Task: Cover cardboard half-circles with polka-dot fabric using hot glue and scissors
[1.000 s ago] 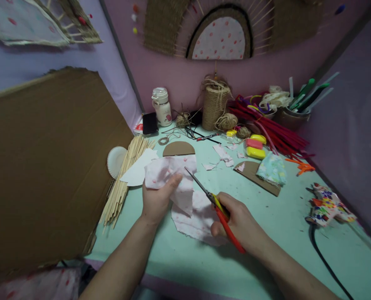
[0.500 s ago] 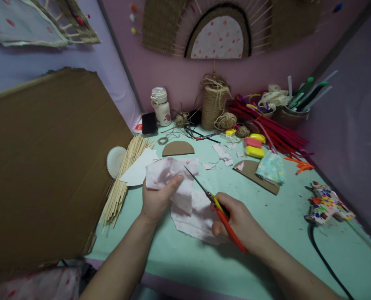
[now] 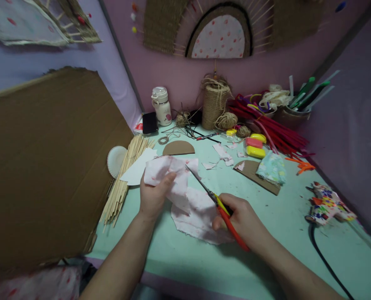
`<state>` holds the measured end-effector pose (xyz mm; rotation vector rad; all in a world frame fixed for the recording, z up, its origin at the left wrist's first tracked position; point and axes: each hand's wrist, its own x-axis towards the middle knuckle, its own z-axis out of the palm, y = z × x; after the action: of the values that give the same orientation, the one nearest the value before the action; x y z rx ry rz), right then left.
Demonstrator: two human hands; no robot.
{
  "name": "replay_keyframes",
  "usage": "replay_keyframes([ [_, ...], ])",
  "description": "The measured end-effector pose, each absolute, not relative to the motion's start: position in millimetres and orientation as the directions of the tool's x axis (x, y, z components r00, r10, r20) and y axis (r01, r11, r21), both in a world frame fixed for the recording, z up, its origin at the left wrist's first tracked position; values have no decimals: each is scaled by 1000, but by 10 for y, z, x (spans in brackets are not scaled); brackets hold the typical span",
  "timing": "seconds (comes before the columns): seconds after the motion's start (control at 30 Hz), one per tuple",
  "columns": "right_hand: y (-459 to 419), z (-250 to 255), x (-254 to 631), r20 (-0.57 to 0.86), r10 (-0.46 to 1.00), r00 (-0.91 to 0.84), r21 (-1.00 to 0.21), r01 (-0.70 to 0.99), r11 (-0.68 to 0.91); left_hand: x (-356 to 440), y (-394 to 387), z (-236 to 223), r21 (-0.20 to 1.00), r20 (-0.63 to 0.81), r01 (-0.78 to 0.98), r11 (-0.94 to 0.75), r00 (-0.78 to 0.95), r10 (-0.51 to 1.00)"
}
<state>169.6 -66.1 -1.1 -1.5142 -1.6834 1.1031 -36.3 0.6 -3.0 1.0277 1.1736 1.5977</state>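
My left hand (image 3: pixel 154 191) pinches a white piece of fabric (image 3: pixel 179 193) with pale red spots, thumb on top and fingers hidden beneath. My right hand (image 3: pixel 240 216) grips scissors (image 3: pixel 218 202) with red and yellow handles. Their blades look closed and point up and left, the tip lying over the right part of the held fabric. Under it, more spotted fabric (image 3: pixel 197 227) with a frayed lower edge lies on the table. Just beyond my left hand are a cardboard half-circle (image 3: pixel 179 148) and a white paper shape (image 3: pixel 138 168).
Bamboo sticks (image 3: pixel 123 187) and a large cardboard sheet (image 3: pixel 48 175) stand left. Fabric scraps (image 3: pixel 223 154), a second cardboard half-circle (image 3: pixel 254 175) and a blue-green cloth (image 3: pixel 271 167) lie right. Behind are a white bottle (image 3: pixel 162 108), a twine spool (image 3: pixel 215 106) and red pipe cleaners (image 3: pixel 279 133).
My left hand has shifted slightly left, and its thumb has drawn back along the fabric. The scissors have moved a little right and down.
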Motion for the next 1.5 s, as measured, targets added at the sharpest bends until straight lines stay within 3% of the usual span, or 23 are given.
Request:
replay_keyframes([
  [0.37,-678,-25,1703,-80,980,-184,-811,584,43,-375,14,38,958,244,-91,-274,-252,937],
  [0.87,-676,-30,1701,-118,977,-180,-877,481,-17,-350,-51,89,948,317,74,-309,-201,927],
  [1.27,-675,-5,1701,-161,967,-198,-925,373,-78,-375,11,54,964,238,-60,-261,-249,939],
  [1.5,-674,-27,1703,-97,980,-172,-838,546,13,-363,-4,57,964,227,-89,-251,-222,948],
])
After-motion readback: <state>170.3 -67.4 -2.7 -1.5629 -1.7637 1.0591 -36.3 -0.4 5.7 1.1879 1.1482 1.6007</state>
